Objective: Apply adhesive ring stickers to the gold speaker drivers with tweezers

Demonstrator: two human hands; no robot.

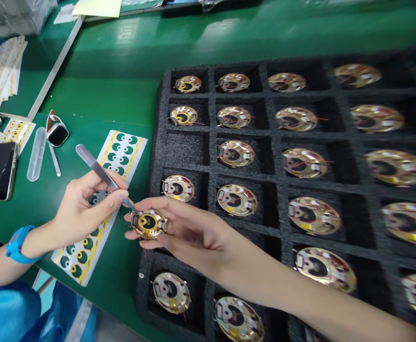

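Observation:
My left hand (86, 199) is closed around metal tweezers (95, 164), their tips angled down to the edge of a shiny gold round watch case (149, 224). Between the thumb and fingers of my right hand (189, 228) this case is gripped; it has a black centre ringed in yellow, and a thin red wire hangs below it. Whether the tweezer tips pinch anything is too small to tell. Under my left hand lies a white and yellow sticker sheet (117, 149) with rows of die-cut shapes, partly covered.
A black foam tray (163, 142) of gold watch cases (234, 199) fills the right side. On the green table (122, 85) at left are a smartwatch (57, 135), a clear plastic case (36, 154), a phone (1, 171) and more sticker strips (10, 71).

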